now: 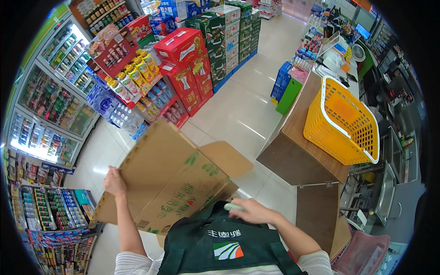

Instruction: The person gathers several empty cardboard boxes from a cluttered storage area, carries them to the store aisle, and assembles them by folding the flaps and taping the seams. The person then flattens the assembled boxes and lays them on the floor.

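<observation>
A large brown cardboard box [156, 169] with green and red print hangs tilted before me, partly flattened, one flap [227, 158] sticking out on its far right side. Its left edge is gripped by my left hand [114, 183], fingers closed around the board. Close to the box's near right corner, in front of my dark green apron [192, 245], my right hand [254, 212] is closed on a short pale green handle [233, 207]. Whether this handle has a blade cannot be made out. The box's underside is hidden.
On the wooden counter [316, 98] at right stands a yellow plastic basket [316, 121]. Stacked red cartons [185, 85] and a drinks display [142, 78] stand ahead left. Glass-door coolers [55, 101] and a snack rack [55, 211] line the left. Tiled floor [238, 98] runs between.
</observation>
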A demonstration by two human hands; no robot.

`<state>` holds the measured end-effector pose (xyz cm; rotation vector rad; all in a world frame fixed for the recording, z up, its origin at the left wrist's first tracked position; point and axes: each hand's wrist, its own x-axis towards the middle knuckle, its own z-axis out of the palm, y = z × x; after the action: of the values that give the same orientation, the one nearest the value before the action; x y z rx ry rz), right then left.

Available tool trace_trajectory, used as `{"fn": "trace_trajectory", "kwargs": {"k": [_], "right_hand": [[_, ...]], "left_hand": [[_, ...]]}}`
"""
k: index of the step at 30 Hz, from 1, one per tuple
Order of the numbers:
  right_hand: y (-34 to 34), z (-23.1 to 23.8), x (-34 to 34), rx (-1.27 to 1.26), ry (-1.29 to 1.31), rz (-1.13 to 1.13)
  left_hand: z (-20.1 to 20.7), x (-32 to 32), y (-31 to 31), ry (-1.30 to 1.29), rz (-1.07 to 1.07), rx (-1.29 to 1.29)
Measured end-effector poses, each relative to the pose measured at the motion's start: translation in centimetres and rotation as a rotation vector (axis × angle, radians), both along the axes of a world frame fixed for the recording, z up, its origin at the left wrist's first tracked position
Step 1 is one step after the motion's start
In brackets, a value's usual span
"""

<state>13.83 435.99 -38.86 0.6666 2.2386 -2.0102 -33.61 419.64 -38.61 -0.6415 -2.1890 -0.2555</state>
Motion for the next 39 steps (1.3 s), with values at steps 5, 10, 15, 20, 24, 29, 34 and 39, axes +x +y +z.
{"fn": "trace_trajectory", "kwargs": {"k": [5,10,15,20,24,29,34,39], "right_hand": [[-1.8,-3.1,-4.7,0.059,0.122,0.274],[-2.1,-5.9,-8.3,0.2,-0.149,0.536],[-1.8,-5.3,-6.6,0.202,0.134,0.101],[-0.5,-6.9,-7.0,0.21,-0.325,0.517],[-4.0,-10.0,-11.0,0.171,-0.362,0.372],[-3.8,-9.4,-12.5,0.081,-0.383,0.421],[2.6,-0.6,-11.8,0.078,-0.098,0.438],[9.7,8.0,-13.8,0.016,-0.045,-0.228]], "left_hand": [[4.7,-4.1,-4.6,-0.072,0.306,0.089],[9.7,-4.7,-8.4,-0.116,0.579,0.158],[10.5,-3.6,-10.3,-0.154,0.707,0.208],[8.5,-3.3,-11.2,-0.164,0.718,0.179],[5.8,-3.2,-11.4,-0.161,0.678,0.125],[2.5,-1.7,-9.4,0.027,0.459,-0.006],[1.3,2.1,-5.0,0.121,-0.056,-0.006],[2.2,7.3,-1.9,-0.136,-0.547,0.0]]}}
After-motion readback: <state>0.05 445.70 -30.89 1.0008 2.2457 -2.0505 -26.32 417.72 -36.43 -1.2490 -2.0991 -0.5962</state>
